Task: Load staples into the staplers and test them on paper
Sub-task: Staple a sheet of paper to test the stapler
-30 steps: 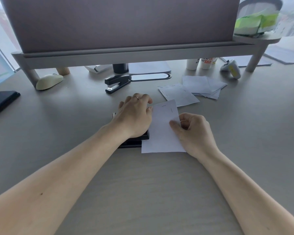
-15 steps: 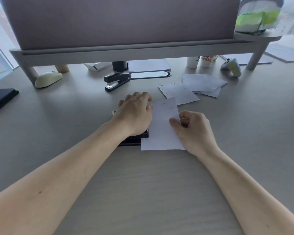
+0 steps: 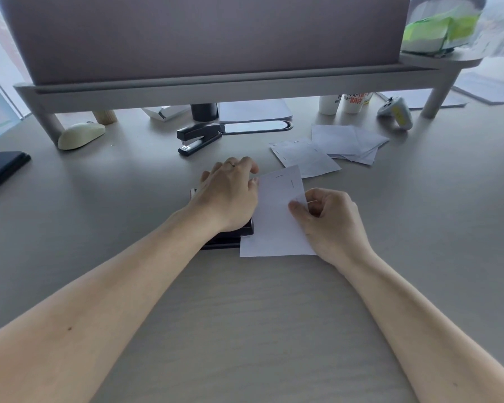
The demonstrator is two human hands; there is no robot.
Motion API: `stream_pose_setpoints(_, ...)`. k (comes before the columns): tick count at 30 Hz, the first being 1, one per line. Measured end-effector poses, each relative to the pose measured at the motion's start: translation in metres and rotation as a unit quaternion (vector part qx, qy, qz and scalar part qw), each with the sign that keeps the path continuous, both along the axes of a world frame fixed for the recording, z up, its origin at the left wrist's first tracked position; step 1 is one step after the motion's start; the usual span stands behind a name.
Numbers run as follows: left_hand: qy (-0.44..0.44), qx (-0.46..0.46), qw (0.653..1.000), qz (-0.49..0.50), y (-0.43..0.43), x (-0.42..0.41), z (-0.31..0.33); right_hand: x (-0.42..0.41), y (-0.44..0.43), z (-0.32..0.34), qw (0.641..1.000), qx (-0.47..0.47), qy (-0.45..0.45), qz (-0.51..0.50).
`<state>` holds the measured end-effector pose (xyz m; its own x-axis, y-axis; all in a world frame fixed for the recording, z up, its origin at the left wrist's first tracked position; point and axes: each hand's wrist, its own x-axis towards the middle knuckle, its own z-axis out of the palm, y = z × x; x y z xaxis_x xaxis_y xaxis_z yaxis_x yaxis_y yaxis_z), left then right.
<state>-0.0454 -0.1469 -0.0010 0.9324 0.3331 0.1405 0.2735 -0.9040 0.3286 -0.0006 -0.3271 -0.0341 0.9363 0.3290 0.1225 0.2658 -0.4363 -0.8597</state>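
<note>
My left hand [image 3: 229, 194] lies flat on top of a black stapler [image 3: 230, 238] in the middle of the desk, covering most of it. A white slip of paper [image 3: 274, 225] sits in the stapler's mouth and carries two staples near its far edge. My right hand [image 3: 325, 222] pinches the paper's right edge with thumb and curled fingers. A second black stapler [image 3: 197, 138] stands farther back, untouched. More stapled slips [image 3: 306, 157] and a loose pile of white paper [image 3: 346, 144] lie to the right of it.
A grey monitor stand [image 3: 216, 88] spans the back with a screen above. Under and near it are a cream mouse [image 3: 80, 135], a black cup [image 3: 204, 112], white cups [image 3: 344, 101] and a game controller [image 3: 396, 112]. A dark phone [image 3: 0, 170] lies at the left edge.
Both hands keep their places on the stapler and the paper. The view has shifted slightly; nothing else has visibly moved.
</note>
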Motion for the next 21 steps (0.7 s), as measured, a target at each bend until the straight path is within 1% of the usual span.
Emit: stream_pose_setpoints(21, 0.001, 0.0, 1.0, 0.003, 0.0003, 0.001, -0.001, 0.001, -0.0007, -0.0033, 1.0, 0.015, 0.001, 0.005)
